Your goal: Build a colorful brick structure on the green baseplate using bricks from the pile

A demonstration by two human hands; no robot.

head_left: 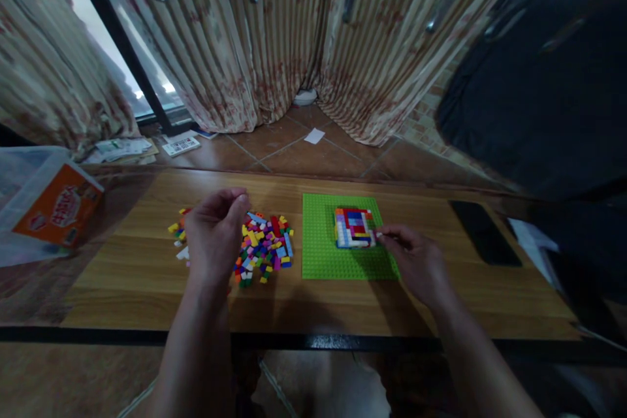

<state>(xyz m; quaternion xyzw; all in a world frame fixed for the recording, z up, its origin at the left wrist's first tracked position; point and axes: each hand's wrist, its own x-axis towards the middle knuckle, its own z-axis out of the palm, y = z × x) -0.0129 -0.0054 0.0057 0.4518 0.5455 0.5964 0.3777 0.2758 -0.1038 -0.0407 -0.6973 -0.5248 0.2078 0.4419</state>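
Observation:
A green baseplate point(323, 255) lies on the wooden table point(147, 287), with a small multicoloured brick build point(353, 227) standing on its far right part. My right hand point(416, 261) rests on the plate's right edge, fingertips pinched against the build's right side. A heap of loose coloured bricks point(264, 245) lies left of the plate. My left hand point(215, 232) hovers over the heap's left part with fingers curled together; whether they hold a brick is hidden.
A black phone point(484, 233) lies on the table's right side. An orange box in a clear plastic bag point(53, 206) sits at the left edge. Papers point(127, 149) lie on the tiled floor beyond, before the curtains.

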